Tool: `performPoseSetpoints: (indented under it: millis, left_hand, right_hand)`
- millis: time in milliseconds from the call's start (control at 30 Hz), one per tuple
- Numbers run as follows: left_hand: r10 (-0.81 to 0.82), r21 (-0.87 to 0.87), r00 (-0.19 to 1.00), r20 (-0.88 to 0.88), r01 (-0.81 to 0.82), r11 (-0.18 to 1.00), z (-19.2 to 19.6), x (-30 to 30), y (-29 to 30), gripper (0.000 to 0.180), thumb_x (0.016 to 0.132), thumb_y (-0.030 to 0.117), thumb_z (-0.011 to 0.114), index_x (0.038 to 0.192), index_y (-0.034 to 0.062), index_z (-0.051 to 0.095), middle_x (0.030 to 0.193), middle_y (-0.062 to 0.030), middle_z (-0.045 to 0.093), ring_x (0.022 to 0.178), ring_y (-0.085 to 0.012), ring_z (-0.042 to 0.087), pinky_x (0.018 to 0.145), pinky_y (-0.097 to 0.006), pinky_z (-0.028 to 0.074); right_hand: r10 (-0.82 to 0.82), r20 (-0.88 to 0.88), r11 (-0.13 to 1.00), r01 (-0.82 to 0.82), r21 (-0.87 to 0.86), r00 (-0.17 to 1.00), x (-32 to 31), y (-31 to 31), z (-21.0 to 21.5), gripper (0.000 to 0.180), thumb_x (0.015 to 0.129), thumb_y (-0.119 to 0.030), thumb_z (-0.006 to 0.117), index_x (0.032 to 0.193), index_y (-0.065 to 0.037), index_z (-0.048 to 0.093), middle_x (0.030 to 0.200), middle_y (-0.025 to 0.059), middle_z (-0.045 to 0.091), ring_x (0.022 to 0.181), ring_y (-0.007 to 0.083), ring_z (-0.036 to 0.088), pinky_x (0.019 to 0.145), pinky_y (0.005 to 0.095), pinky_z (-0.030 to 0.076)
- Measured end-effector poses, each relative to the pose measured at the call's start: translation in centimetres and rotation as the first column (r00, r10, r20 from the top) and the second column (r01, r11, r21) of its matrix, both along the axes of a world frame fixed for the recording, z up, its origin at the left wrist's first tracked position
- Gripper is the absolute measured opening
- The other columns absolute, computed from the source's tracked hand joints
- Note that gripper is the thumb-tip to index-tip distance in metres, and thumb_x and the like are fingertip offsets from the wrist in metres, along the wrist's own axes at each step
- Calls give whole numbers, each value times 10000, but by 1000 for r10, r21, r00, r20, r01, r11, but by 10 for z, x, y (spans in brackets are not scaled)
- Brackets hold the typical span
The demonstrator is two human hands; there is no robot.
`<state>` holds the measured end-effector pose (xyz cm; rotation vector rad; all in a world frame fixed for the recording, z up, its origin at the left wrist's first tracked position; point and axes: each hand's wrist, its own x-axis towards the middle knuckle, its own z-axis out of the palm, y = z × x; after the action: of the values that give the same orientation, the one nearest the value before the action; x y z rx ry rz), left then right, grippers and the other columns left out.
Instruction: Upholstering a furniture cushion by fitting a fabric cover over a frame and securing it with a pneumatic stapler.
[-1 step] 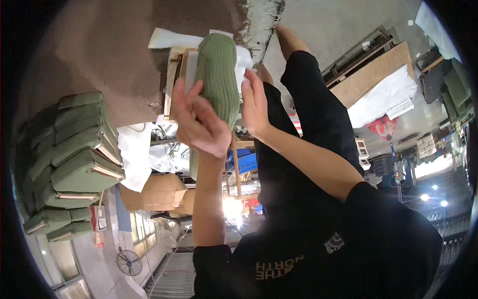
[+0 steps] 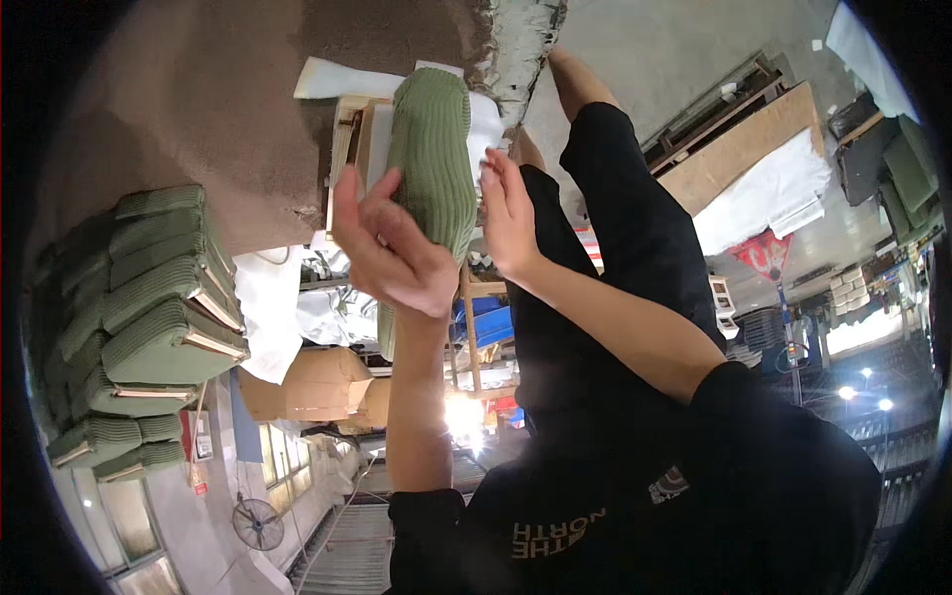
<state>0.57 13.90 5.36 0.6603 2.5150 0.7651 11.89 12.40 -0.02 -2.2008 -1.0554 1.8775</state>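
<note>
The left hand [image 2: 402, 253] crosses in front of the lower part of a ribbed green pad [image 2: 431, 149], its fingers spread apart and closed on nothing that shows; the right hand [image 2: 511, 223] is raised just beside the pad's right edge, its fingers nearly straight and close together, gripping nothing visible. The pad lies lengthwise between the two, beside a pale wood frame [image 2: 344, 149] and over a white sheet [image 2: 342, 79], on a brown desk [image 2: 218, 109]. The step in hand looks to be smoothing or positioning the pad; the next move would call for both palms to meet its sides evenly. Further off, green cushions [image 2: 164, 327] are stacked at the left, with a white cloth [image 2: 268, 317] and a cardboard box [image 2: 307, 382] nearby; beyond them is a fan [image 2: 258, 523]. The left hand and wrist hide part of the pad, and a strip of green below the hand may or may not belong to it. Whether either hand touches the pad cannot be told. Glare blurs the middle background, and the dark rim cuts off the outermost cushions.
</note>
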Motion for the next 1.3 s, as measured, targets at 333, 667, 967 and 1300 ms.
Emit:
performPoseSetpoints:
  millis: [333, 667, 967, 1300]
  left_hand:
    - [483, 99, 838, 253, -519, 849, 12, 18, -22, 344, 1048, 204, 412, 1216, -73, 529, 947, -171, 683, 851, -200, 661, 795, -292, 513]
    - [906, -518, -63, 419, -836, 181, 11, 94, -258, 487, 995, 343, 538, 1305, -33, 530, 1263, -151, 599, 1170, -257, 550, 1018, -371, 402]
    - [611, -410, -239, 754, -899, 154, 90, 136, -231, 592, 935, 264, 633, 1349, -87, 397, 1207, -172, 575, 1111, -215, 532, 964, -337, 442]
    - [589, 427, 549, 593, -835, 348, 130, 95, -170, 797, 880, 395, 643, 1511, 33, 318, 1185, -188, 444, 980, -295, 546, 857, -358, 480]
  right_hand:
    - [-191, -180, 920, 112, -375, 965, 4, 69, 5, 320, 988, -371, 547, 1088, -71, 602, 884, 1, 598, 736, 94, 543, 628, 238, 442]
    - [638, -90, 742, -642, -192, 765, -10, 116, 24, 606, 895, -286, 679, 1378, -10, 438, 1137, 170, 625, 1036, 215, 583, 904, 327, 440]
    - [965, 112, 246, -967, -65, 238, 2, 172, 14, 499, 1018, -333, 495, 1399, -11, 490, 1290, 154, 597, 1164, 213, 562, 1010, 336, 419]
    - [896, -382, 274, -959, 72, 227, -79, 36, 144, 714, 1008, -467, 436, 1468, 67, 320, 1476, 203, 411, 1372, 278, 388, 1144, 384, 268]
